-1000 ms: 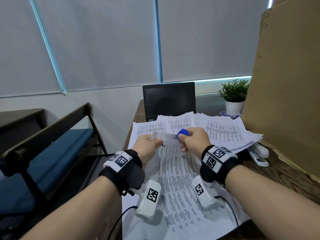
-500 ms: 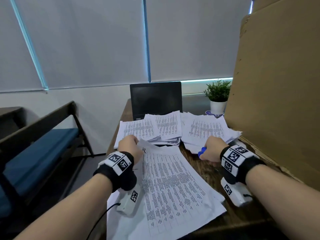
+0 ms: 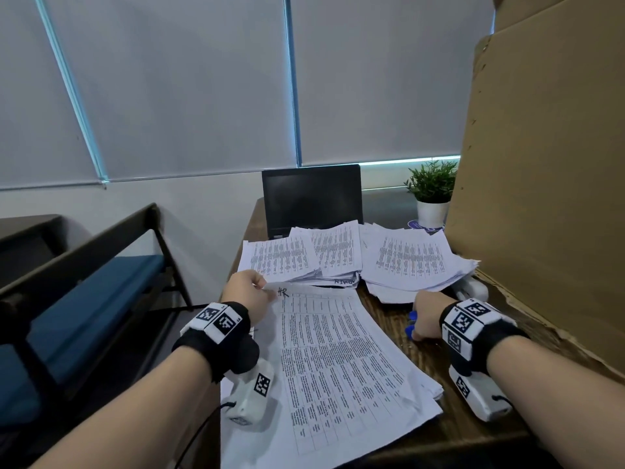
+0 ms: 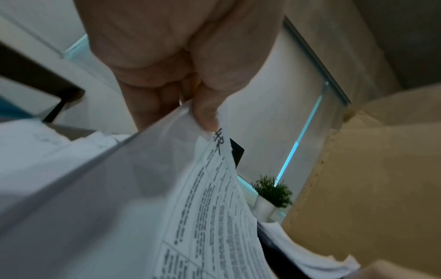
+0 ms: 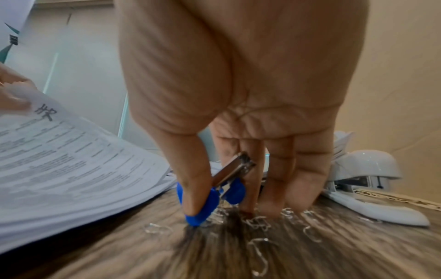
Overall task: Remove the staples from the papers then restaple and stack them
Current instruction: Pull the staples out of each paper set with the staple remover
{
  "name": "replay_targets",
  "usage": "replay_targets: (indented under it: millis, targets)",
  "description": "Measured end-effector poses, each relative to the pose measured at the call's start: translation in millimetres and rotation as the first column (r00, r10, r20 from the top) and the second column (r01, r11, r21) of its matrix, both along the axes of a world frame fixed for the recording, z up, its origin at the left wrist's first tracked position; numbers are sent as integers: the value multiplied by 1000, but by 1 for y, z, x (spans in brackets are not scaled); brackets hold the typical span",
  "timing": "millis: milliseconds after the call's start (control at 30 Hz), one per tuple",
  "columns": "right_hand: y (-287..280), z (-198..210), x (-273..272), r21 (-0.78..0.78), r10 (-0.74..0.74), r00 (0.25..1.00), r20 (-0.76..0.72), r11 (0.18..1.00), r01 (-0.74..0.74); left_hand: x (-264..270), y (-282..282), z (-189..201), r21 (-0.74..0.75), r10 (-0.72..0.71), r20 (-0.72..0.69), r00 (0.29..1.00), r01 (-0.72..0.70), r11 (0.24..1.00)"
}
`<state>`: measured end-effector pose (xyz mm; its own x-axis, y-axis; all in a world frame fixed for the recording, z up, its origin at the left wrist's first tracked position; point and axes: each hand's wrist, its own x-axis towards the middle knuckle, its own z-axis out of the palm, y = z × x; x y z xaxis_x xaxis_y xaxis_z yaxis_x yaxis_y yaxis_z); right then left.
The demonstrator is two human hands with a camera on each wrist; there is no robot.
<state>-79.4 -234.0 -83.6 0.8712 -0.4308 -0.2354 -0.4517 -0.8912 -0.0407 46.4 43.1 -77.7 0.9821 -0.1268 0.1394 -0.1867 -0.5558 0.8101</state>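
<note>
The left hand [image 3: 248, 294] pinches the top left corner of the printed papers [image 3: 341, 363], thumb on top beside a handwritten mark, lifting that corner while the rest lies on the wooden desk [image 3: 422, 360]. The right hand [image 3: 426, 318] grips a blue staple remover [image 5: 210, 200] between thumb and fingers, its tip down on the desk among loose pulled staples [image 5: 257, 222], with a white stapler [image 5: 365, 188] just beside it and further paper piles [image 3: 416, 262] behind

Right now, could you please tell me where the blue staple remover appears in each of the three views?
Head: the blue staple remover sits lower right of centre, held in the right hand on the desk.
Left wrist: not in it.
Right wrist: lower centre, pinched above loose staples.
Shared landmark: the handwritten mark on the paper corner.
</note>
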Motion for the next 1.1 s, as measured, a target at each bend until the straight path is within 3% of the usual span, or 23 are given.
replay_targets:
  millis: [133,200,267,367,400,467,533,567,633,700,733,800,867,933,1000,1100]
  targets:
    - [5,3,3,-13,2,999,-43,1000,-3,-1,8,0,-259,-51,-90,995,26,966]
    - [7,6,5,14,9,1000,19,1000,-9,-1,9,1,-327,-70,-100,992,34,944]
    - [11,8,10,213,0,985,173,976,-37,-2,10,4,-426,-77,-122,990,18,904]
    - [20,15,16,616,-92,926,366,770,-167,4,10,6,-554,-24,-142,990,-59,830]
    - [21,15,20,654,-105,905,413,725,-215,7,10,6,-581,7,-142,990,-89,809]
    - [24,14,30,624,-108,861,497,734,-268,12,10,7,-606,30,-175,984,-131,785]
    - [27,15,40,602,-190,797,573,758,-251,14,12,7,-578,-46,-250,967,-111,808]
    - [30,18,44,617,-250,761,598,749,-239,12,15,7,-514,-109,-295,949,-62,855]
    - [34,25,51,665,-385,659,647,708,-239,9,21,2,-295,-219,-381,898,106,949]
    - [36,33,57,712,-501,547,670,643,-283,5,26,-4,-184,-273,-423,864,213,960]
    - [35,35,61,734,-529,534,660,606,-307,6,28,-8,-179,-260,-412,874,202,963]
    - [37,36,64,778,-495,621,608,529,-340,18,31,-15,-200,-163,-345,924,97,975]
    - [38,32,62,832,-389,788,477,488,-263,31,33,-21,-267,-63,-293,954,-19,963]
    - [41,27,56,823,-209,929,307,548,-149,38,33,-19,-347,15,-279,960,-115,931]
    - [45,22,48,800,-102,978,183,593,-88,36,32,-9,-360,69,-236,969,-153,920]
    - [49,20,49,807,-163,957,238,581,-102,40,30,2,-334,97,-198,975,-160,929]
